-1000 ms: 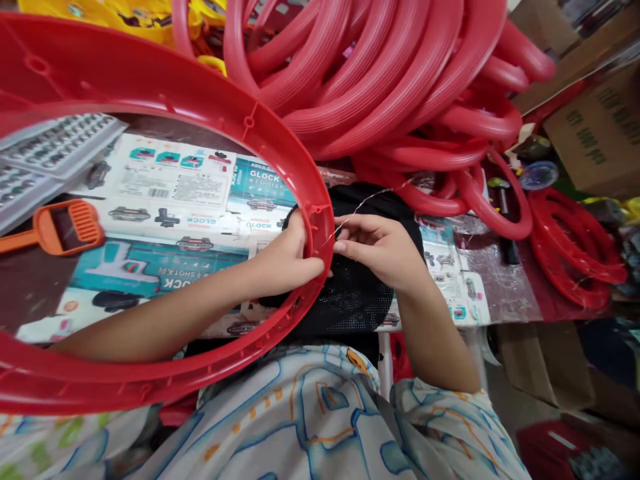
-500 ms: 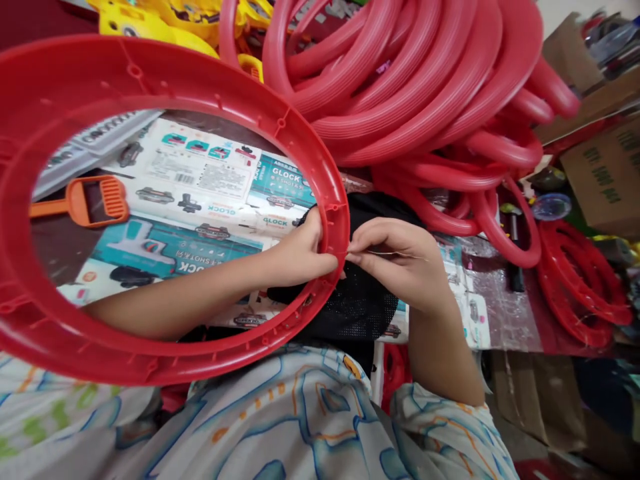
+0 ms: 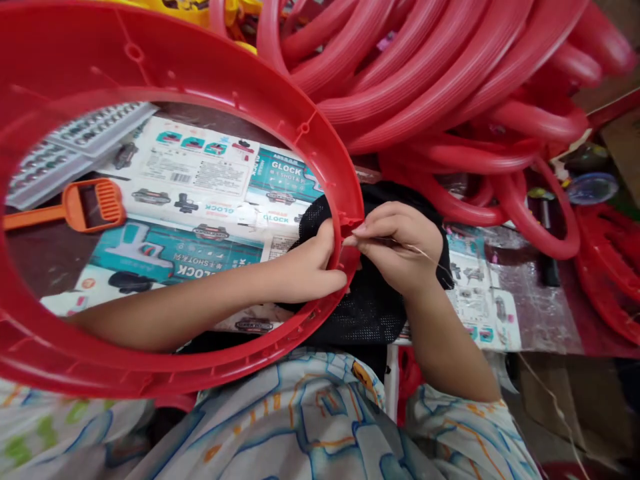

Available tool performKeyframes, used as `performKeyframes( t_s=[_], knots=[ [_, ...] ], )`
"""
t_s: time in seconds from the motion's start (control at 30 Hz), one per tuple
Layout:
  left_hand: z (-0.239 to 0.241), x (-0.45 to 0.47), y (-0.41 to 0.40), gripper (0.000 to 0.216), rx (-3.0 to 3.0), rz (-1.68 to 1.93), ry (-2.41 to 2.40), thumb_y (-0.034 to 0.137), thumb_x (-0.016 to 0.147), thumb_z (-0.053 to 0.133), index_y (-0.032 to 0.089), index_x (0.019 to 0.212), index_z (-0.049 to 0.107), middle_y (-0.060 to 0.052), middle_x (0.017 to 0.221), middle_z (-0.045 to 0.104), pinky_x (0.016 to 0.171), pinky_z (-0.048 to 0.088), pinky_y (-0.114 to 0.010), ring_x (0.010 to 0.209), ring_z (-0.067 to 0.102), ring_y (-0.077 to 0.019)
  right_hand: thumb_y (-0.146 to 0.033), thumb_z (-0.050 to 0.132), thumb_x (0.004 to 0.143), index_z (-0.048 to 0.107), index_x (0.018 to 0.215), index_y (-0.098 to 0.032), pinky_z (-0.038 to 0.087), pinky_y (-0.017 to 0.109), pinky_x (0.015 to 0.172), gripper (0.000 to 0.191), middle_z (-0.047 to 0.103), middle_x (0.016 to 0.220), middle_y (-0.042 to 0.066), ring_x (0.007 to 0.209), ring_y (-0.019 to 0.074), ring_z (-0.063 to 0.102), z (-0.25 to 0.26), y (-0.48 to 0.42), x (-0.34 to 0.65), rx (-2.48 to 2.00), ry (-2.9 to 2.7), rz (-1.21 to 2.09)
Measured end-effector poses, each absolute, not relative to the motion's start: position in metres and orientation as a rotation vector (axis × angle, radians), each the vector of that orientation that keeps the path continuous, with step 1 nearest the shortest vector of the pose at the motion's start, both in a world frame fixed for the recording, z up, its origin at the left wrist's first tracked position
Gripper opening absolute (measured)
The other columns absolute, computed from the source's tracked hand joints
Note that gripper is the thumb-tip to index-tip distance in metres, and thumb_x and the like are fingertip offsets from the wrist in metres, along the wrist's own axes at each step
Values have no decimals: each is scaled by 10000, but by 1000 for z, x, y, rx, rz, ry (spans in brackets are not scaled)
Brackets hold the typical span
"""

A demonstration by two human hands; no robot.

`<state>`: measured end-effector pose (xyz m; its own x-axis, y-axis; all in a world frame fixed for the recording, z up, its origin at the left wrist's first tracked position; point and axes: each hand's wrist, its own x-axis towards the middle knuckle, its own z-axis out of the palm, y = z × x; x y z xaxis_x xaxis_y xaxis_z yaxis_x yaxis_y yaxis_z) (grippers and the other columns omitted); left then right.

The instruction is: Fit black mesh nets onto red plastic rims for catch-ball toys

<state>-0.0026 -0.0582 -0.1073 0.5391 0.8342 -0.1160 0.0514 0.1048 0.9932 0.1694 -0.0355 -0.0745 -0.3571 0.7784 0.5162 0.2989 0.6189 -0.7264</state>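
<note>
A large red plastic ring (image 3: 220,73), its ribbed channel side facing me, stands tilted in front of me. My left hand (image 3: 317,263) reaches through its opening and grips the right part of the rim, thumb on the channel. Just across the rim, my right hand (image 3: 400,243) pinches a thin pale string (image 3: 423,253) between thumb and fingertips, right at the ring's edge. The string trails back over that hand. Black mesh cloth (image 3: 370,313) lies beneath both hands. Where the string meets the ring is too small to make out.
Thick pink-red ribbed hoops (image 3: 425,73) are heaped at the back right. Flattened printed cardboard (image 3: 200,173) covers the table. An orange plastic scoop (image 3: 93,205) and a clear compartment tray (image 3: 80,147) lie at left. More red rings (image 3: 607,267) lie at right.
My right hand's fingertips have moved onto the ring's rim with the string. My left hand keeps its grip. The view has shifted, and the ring sits slightly closer.
</note>
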Motion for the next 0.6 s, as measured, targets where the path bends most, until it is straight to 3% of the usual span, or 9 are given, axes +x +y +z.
performKeyframes(
  t_s=[0.13, 0.23, 0.43, 0.6],
  knots=[
    [-111, -2, -62, 631, 1383, 667, 812, 173, 695, 555, 176, 1272, 300, -117, 1243, 530, 1024, 476, -477, 1194, 543, -281, -208, 791, 750, 721, 721, -236, 552, 287, 694, 81, 747, 841, -1, 743, 140, 683, -73, -38, 171, -959, -1869, 779],
    [-112, -4, -66, 707, 1471, 598, 792, 167, 717, 562, 161, 1348, 243, -138, 1295, 506, 1056, 455, -477, 1222, 524, -285, -214, 777, 759, 717, 710, -218, 557, 288, 682, 77, 743, 805, -1, 731, 147, 694, -71, -39, 171, -981, -1852, 910],
    [-99, -3, -71, 660, 1291, 533, 778, 221, 739, 665, 194, 1315, 343, -73, 1155, 542, 862, 555, -360, 1012, 593, -211, -209, 741, 787, 710, 711, -242, 553, 303, 671, 89, 727, 776, -12, 714, 156, 688, -67, -41, 175, -1007, -1872, 962],
    [-96, 4, -72, 365, 843, 618, 659, 298, 774, 662, 192, 1092, 516, -23, 966, 592, 783, 551, -283, 842, 612, -137, -189, 716, 794, 696, 699, -250, 543, 293, 661, 115, 729, 768, -20, 714, 151, 684, -65, -41, 175, -1038, -1914, 965]
  ],
)
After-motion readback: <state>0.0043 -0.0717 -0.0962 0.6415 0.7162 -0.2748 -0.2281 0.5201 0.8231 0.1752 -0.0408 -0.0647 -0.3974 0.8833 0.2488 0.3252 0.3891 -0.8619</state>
